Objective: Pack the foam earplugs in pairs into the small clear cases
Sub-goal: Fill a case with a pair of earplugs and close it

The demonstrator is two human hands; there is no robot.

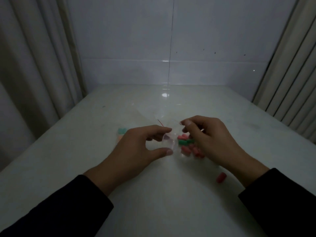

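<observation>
Presently: left hand [136,146] pinches clear bag [168,139] | right hand [205,137] pinches its mouth | earplugs [185,144] light, squashy | bag slippery, grip at rim.

white table [68,168] | tiled wall [205,40] behind | curtains [34,57] at both sides

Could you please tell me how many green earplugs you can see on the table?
1, possibly 2: green earplugs lie among the pink earplugs between the left hand and right hand. More may be hidden under the right hand.
</observation>
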